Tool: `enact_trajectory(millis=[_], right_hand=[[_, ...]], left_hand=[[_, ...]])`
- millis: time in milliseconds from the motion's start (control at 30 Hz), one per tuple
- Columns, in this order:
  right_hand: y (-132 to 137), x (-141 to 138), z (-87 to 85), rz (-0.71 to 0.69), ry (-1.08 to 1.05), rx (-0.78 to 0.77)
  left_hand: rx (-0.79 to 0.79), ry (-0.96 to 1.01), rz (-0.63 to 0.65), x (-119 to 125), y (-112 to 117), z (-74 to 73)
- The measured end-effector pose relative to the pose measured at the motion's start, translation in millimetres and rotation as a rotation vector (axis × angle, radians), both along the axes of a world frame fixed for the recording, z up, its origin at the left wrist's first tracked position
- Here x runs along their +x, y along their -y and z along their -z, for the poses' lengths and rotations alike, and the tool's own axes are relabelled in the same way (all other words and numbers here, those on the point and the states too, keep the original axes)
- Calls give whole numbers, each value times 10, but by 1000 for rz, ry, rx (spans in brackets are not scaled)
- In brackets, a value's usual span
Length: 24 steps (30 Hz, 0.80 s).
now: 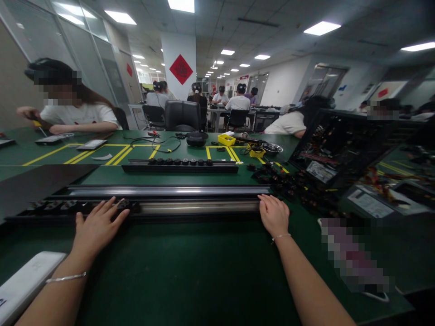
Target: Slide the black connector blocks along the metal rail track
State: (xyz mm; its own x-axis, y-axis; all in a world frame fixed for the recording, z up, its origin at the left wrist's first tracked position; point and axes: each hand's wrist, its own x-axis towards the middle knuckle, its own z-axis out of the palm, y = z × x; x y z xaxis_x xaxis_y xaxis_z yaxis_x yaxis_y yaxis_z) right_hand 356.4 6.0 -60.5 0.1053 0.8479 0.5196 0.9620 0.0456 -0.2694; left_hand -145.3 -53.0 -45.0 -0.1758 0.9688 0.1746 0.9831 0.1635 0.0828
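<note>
Far left: 1 white slab-shaped case (34,276), lying on the green surface (190,271). Next: left hand (95,231), 1 silver bracelet (66,277) at the wrist, fingers spread over the near black rail (197,217), tips around 1 black fitting (123,204); whether they grasp it cannot be told. Near rail: set crosswise before the person, bright strip along it, black fittings in a row toward its left end. Just behind: 1 parallel far rail (170,191), likewise bright-stripped. Farther back, centre: 1 shorter rail (180,169) with a row of black fittings. Then: right hand (276,215), fingers together and bent, tips at the 2 long rails' right end; grip cannot be told. Right: 1 heap of small black parts (278,180), 1 open computer case (326,140), 1 power supply unit (370,203).
</note>
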Motion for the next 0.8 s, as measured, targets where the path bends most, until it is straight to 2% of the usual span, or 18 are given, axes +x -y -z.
enact_trajectory(millis=[233, 500, 800], right_hand=[[9, -11, -14, 10, 13, -6], [7, -9, -14, 6, 3, -6], [3, -8, -20, 14, 7, -11]], left_hand=[[-31, -151, -8, 88, -18, 20], [-71, -162, -19, 101, -16, -9], [-16, -142, -30, 87, -22, 53]])
